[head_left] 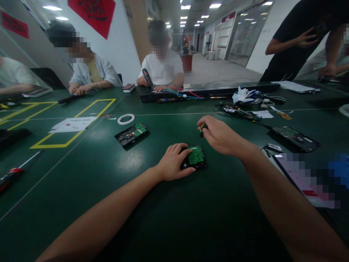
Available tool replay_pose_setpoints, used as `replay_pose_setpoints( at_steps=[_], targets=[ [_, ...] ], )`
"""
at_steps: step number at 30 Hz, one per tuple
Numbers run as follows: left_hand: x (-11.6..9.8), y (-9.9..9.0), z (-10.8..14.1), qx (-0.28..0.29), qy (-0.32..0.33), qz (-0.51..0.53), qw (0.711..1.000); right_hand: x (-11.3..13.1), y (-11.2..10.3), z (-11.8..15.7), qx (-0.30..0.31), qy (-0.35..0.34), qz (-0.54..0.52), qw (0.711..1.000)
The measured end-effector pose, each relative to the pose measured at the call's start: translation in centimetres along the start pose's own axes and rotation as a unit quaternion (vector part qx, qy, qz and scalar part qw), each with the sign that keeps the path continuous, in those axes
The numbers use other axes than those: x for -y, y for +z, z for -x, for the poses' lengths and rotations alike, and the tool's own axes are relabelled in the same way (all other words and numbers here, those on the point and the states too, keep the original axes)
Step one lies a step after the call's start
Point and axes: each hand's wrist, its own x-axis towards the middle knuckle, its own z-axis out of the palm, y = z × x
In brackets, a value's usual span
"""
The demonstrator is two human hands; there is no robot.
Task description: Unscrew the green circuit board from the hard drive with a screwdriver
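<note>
A black hard drive with a green circuit board (195,155) lies on the dark green table (152,214). My left hand (174,160) grips it from the left, thumb along its near edge and fingers over its far left part. Above the drive's far right corner, my right hand (218,133) is closed on a small screwdriver (202,130) with a black and yellow handle. The thin shaft points down toward the board; whether its tip touches a screw is too small to tell.
Another hard drive (132,135) and a white tape roll (125,119) lie to the left, a third drive (294,138) to the right. Cables (237,112) and gloves (247,95) lie beyond. A red-handled screwdriver (11,179) is far left. People are across the table.
</note>
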Motion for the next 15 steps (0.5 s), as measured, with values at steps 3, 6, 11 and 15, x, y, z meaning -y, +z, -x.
replay_pose_setpoints(
  at_steps=[3,6,11,15],
  targets=[
    [0.01,0.05,0.0,-0.002,0.0,-0.005,1.0,0.28,-0.09,-0.06,-0.009,0.01,0.011,1.0],
    [-0.03,0.08,-0.04,0.0,-0.001,-0.006,1.0,0.37,-0.12,-0.11,-0.015,0.016,0.031,0.999],
    [-0.05,0.13,-0.09,-0.014,-0.003,0.014,1.0,0.53,0.03,-0.2,-0.02,0.019,0.042,0.999],
    [-0.34,-0.17,-0.1,-0.004,-0.012,0.008,1.0,0.53,0.11,-0.24,-0.016,0.02,0.041,0.999]
  ],
)
